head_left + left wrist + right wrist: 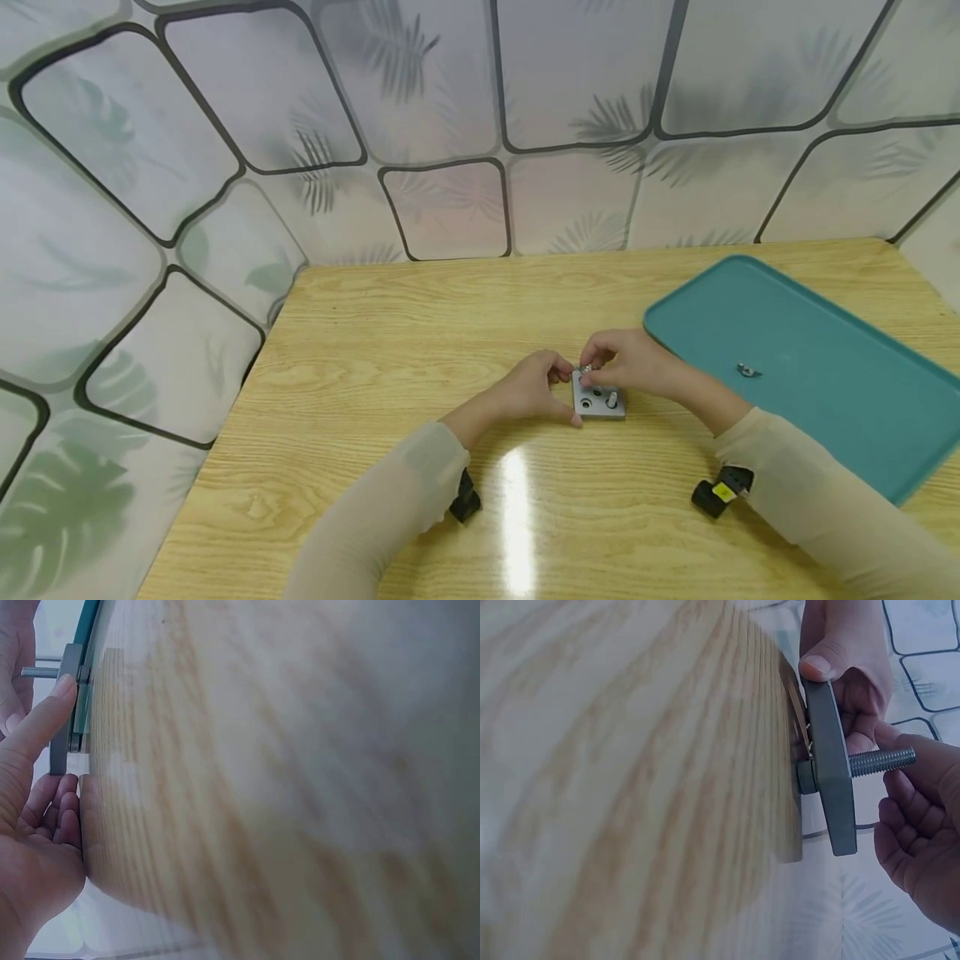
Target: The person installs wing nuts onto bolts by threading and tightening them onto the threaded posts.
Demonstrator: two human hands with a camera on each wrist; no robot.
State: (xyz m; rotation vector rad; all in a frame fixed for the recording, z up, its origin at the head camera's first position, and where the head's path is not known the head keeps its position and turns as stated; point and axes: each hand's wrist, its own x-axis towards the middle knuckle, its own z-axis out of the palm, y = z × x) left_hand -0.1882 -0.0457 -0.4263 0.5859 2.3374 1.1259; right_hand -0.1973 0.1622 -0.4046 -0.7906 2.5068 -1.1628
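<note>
A grey metal plate [604, 412] with holes lies on the table, and a threaded bolt [612, 400] stands up from its near right corner. My left hand [531, 388] grips the plate's left side, thumb at the near corner and fingers at the far one. Over the far left corner, my right hand [636, 362] pinches a small shiny wing nut [587, 368], mostly covered by the fingertips. The right wrist view shows the plate [831, 769] edge-on, raised off the wood by bolt heads below, with one threaded bolt [885, 760] sticking out beside the right fingers.
A teal tray [832, 383] lies at the right, partly under the right forearm. Another wing nut [748, 371] rests on it. The wooden table [390, 333] meets a patterned wall covering [450, 208] at the back.
</note>
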